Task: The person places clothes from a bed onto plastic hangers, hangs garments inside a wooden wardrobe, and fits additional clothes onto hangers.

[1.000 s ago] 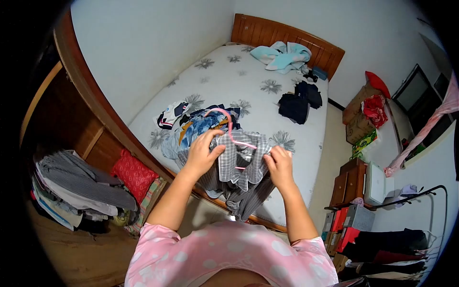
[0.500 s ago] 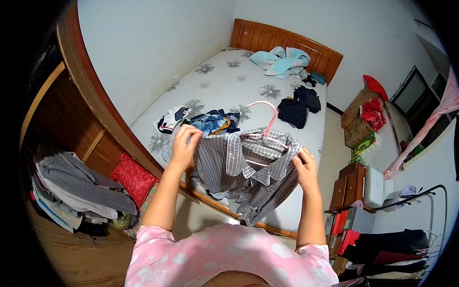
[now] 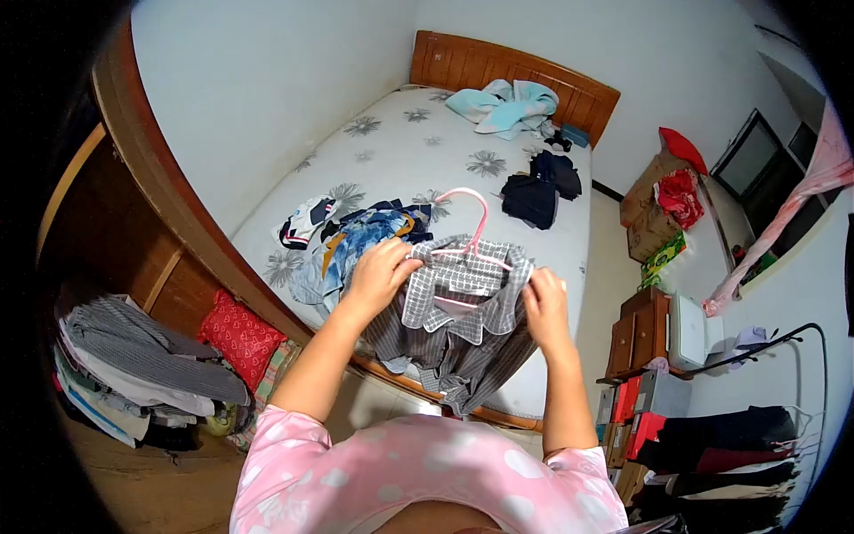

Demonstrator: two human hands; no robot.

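A grey checked shirt (image 3: 418, 334) hangs in front of me at the near end of the bed, its collar facing me. Inside its neck sits a pink hanger (image 3: 480, 227), hook pointing up. My left hand (image 3: 381, 271) pinches the shirt near the collar on the left side. On the other side, my right hand (image 3: 546, 303) grips the shoulder of the shirt. Just beyond my left hand, a heap of blue clothes (image 3: 369, 233) lies on the mattress.
The bed (image 3: 391, 160) holds folded dark clothes (image 3: 538, 191) and a light blue blanket (image 3: 507, 107). At left, an open wardrobe (image 3: 116, 214) contains stacked clothes (image 3: 142, 347) and a red cushion (image 3: 240, 334). A clothes rack (image 3: 756, 347), shoe boxes (image 3: 654, 414) and cartons (image 3: 654, 205) line the right side.
My left hand has moved inward along the shirt toward the collar, closer to my right hand. The shirt's shoulders have drawn in, and more of the blue heap shows. The view has shifted slightly.
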